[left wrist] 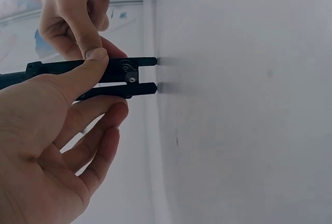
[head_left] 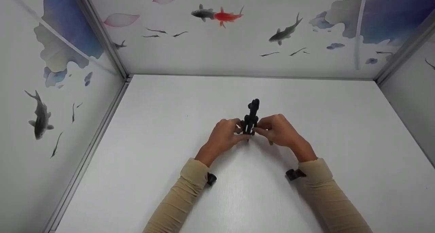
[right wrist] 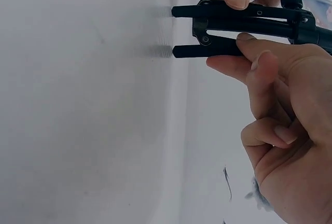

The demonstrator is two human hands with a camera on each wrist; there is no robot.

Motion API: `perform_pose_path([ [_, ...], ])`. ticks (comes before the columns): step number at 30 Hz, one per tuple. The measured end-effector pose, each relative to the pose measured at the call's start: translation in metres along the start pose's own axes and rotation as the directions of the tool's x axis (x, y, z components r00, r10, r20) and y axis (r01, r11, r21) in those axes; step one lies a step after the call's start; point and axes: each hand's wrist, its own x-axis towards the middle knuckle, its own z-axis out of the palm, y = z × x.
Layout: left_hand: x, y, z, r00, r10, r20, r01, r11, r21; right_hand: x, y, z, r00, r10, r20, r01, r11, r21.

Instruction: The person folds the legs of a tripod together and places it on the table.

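A small black tripod stands upright near the middle of the white table, its legs folded close together and their tips at the tabletop. My left hand pinches one leg low down between thumb and fingers; in the left wrist view its thumb lies along the black leg. From the other side, my right hand pinches another leg between thumb and index finger, with its other fingers curled beneath. Fingers cover part of the legs in both wrist views.
The white table is bounded by a back wall panel and side panels printed with fish and blue shapes. A small black wrist camera sits at the left cuff, and another wrist camera at the right cuff.
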Motion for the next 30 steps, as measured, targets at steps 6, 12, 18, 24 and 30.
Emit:
perform_pose_path([
  [6, -0.0001, 0.0008, -0.0006, 1.0, -0.001, -0.001, 0.001, 1.0, 0.013, 0.0008, 0.001, 0.0016, 1.0, 0.009, 0.002, -0.009, 0.999, 0.047],
  [12, 0.0003, 0.0005, 0.0001, 1.0, 0.005, -0.001, -0.005, 1.0, -0.004, 0.0016, 0.0019, 0.0036, 1.0, 0.03, -0.001, -0.03, 0.997, 0.078],
  [18, 0.0007, 0.0015, 0.0003, 1.0, -0.004, 0.008, 0.004, 1.0, -0.001, 0.0017, 0.004, 0.0051, 0.999, 0.046, 0.0, -0.045, 0.99, 0.131],
  [24, 0.0008, 0.001, 0.0003, 1.0, -0.008, 0.013, 0.008, 1.0, 0.002, 0.002, 0.0053, 0.006, 0.997, 0.073, 0.01, -0.074, 0.982, 0.174],
  [30, 0.0004, 0.0007, 0.0008, 1.0, 0.004, 0.017, -0.004, 1.0, 0.005, 0.0019, 0.0064, 0.0061, 0.996, 0.085, 0.014, -0.086, 0.976, 0.2],
])
